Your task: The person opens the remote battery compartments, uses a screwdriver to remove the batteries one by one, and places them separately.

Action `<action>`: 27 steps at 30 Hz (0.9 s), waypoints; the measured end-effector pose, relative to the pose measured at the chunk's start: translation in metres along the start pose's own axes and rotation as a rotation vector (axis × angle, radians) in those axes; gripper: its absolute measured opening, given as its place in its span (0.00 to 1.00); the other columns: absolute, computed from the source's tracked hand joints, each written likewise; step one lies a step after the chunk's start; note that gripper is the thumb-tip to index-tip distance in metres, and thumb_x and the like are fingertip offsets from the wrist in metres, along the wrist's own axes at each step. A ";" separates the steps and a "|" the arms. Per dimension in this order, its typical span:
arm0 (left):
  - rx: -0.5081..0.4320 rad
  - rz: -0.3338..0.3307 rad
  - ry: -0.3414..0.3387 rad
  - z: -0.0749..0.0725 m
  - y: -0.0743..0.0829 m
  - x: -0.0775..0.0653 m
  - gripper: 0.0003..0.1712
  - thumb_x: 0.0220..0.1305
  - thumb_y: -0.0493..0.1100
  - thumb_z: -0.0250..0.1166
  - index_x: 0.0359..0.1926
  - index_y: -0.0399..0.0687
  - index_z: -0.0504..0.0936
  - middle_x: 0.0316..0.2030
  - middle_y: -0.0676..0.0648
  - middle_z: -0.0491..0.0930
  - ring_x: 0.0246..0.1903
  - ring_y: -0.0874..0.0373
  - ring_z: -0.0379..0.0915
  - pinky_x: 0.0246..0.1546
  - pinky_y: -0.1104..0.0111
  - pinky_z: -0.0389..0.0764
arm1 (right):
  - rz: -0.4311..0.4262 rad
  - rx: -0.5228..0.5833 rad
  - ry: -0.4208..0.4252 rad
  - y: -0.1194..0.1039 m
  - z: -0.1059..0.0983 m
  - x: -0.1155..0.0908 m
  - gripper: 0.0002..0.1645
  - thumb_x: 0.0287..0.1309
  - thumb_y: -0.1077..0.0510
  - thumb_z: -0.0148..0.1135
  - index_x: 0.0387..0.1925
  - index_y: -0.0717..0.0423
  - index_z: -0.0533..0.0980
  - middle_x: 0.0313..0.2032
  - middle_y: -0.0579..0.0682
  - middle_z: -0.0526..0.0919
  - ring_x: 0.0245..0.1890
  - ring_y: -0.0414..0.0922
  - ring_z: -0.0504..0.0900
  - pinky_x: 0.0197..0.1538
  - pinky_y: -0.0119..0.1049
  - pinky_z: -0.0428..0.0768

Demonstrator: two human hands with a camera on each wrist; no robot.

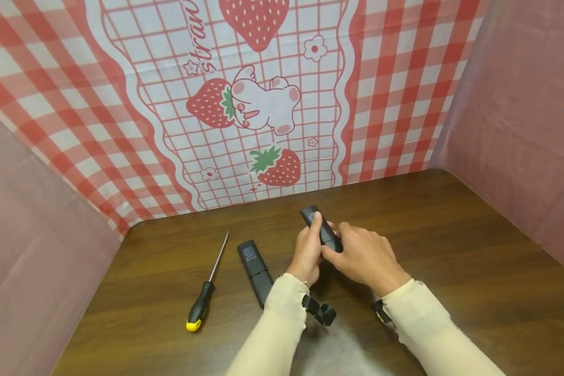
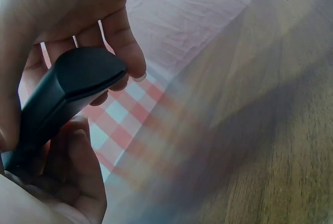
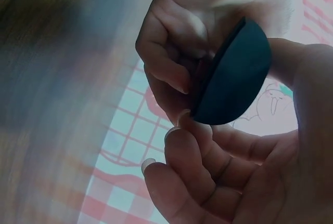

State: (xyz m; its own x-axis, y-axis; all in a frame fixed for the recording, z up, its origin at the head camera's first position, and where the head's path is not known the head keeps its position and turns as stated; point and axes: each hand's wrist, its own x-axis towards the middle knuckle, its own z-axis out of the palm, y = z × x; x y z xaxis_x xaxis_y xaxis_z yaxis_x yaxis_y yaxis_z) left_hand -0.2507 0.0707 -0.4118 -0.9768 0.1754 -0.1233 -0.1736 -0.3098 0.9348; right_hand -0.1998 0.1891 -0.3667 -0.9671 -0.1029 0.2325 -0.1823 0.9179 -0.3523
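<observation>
Both hands hold a black remote control (image 1: 329, 236) above the table, its labelled back facing up. My left hand (image 1: 307, 253) grips its middle, thumb laid along the back and fingers curled beneath. At the near end, my right hand (image 1: 366, 257) holds it between thumb and fingers. The left wrist view shows the rounded end of the remote control (image 2: 78, 81) between the two hands. In the right wrist view that end (image 3: 234, 78) lies by the right fingers (image 3: 184, 164). The buttons are hidden.
A second black remote control (image 1: 256, 269) lies back up left of the hands, its near end partly behind the left sleeve. Further left lies a screwdriver (image 1: 202, 300) with a black and yellow handle. A strawberry-print cloth (image 1: 272, 104) hangs behind the wooden table (image 1: 451, 261).
</observation>
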 end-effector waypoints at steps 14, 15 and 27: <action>-0.085 0.107 0.049 0.002 0.001 0.002 0.32 0.74 0.62 0.54 0.51 0.33 0.79 0.28 0.46 0.84 0.30 0.56 0.81 0.35 0.67 0.79 | 0.061 0.190 -0.034 0.004 0.004 0.004 0.27 0.64 0.38 0.61 0.46 0.58 0.77 0.28 0.47 0.81 0.25 0.45 0.78 0.26 0.43 0.73; -0.093 0.110 0.049 0.002 0.001 0.002 0.33 0.74 0.62 0.54 0.51 0.33 0.79 0.28 0.47 0.83 0.30 0.57 0.80 0.34 0.67 0.79 | 0.064 0.216 -0.039 0.005 0.004 0.005 0.27 0.65 0.38 0.61 0.46 0.59 0.76 0.30 0.48 0.82 0.27 0.45 0.79 0.28 0.43 0.74; -0.191 0.093 0.082 0.002 0.001 0.003 0.27 0.74 0.58 0.55 0.46 0.35 0.80 0.29 0.44 0.82 0.28 0.57 0.79 0.32 0.67 0.79 | 0.145 0.580 -0.184 0.006 0.011 0.013 0.30 0.70 0.41 0.56 0.47 0.67 0.77 0.34 0.57 0.82 0.26 0.47 0.81 0.28 0.41 0.82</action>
State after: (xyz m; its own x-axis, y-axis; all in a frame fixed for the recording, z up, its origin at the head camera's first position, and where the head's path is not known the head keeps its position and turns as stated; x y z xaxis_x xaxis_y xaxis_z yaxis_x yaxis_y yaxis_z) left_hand -0.2540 0.0729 -0.4101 -0.9952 0.0641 -0.0734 -0.0955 -0.4935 0.8645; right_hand -0.2159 0.1886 -0.3759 -0.9945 -0.1044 0.0036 -0.0634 0.5756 -0.8153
